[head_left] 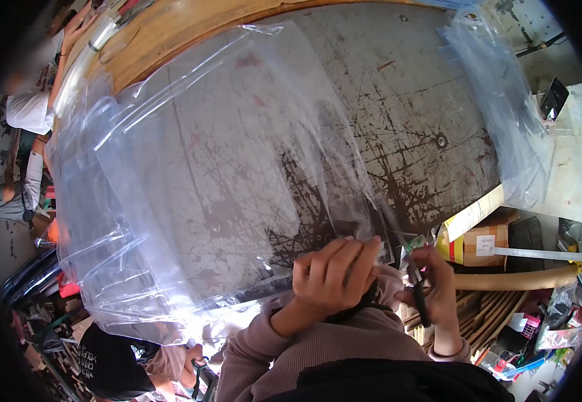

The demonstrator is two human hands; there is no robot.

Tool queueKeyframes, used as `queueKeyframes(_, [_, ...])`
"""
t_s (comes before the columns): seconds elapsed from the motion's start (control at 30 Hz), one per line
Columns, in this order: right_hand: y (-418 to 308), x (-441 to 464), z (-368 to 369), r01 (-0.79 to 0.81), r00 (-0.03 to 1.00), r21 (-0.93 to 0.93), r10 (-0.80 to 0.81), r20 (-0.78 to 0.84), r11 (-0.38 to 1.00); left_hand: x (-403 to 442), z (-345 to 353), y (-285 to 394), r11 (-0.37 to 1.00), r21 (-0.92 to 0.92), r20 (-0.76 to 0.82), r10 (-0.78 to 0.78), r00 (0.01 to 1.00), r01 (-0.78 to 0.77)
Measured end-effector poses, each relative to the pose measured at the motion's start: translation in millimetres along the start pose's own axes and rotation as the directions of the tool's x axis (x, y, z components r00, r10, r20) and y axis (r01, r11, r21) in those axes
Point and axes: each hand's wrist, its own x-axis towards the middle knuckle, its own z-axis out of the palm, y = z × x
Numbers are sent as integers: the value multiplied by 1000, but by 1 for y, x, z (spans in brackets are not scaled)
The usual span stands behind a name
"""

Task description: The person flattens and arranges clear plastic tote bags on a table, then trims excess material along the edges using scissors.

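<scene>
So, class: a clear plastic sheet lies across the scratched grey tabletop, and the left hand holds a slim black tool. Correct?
No: the head view shows the slim black tool in the right hand. The clear plastic sheet does lie across the tabletop.

we note bright, uneven light: white glare at the near edge of the plastic sheet [217, 161], shiny streaks along its folds. we see black corners, the table [405, 87] bowed, upper left partly blurred.
</scene>
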Motion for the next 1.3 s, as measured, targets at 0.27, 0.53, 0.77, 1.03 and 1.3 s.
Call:
queueKeyframes(0.27, [-33,39,-20,184,854,-615,-435,-286,766,2,3,0,999,10,-12,-43,999,43])
queueKeyframes(0.53, [-35,56,-7,146,773,-893,-612,-167,427,0,3,-1,999,32,-10,-19,1000,19])
queueKeyframes(0.77, [-49,54,-5,196,729,-926,-679,-83,323,-1,4,-1,1000,27,-34,-2,999,3])
queueKeyframes(1.03, [-70,64,3,427,893,-357,-325,311,831,-6,5,-1,999,38,-43,-19,999,21])
queueKeyframes(1.3, [-76,72,3,617,787,-507,-469,400,602,-7,5,-3,998,34,-63,48,997,-46])
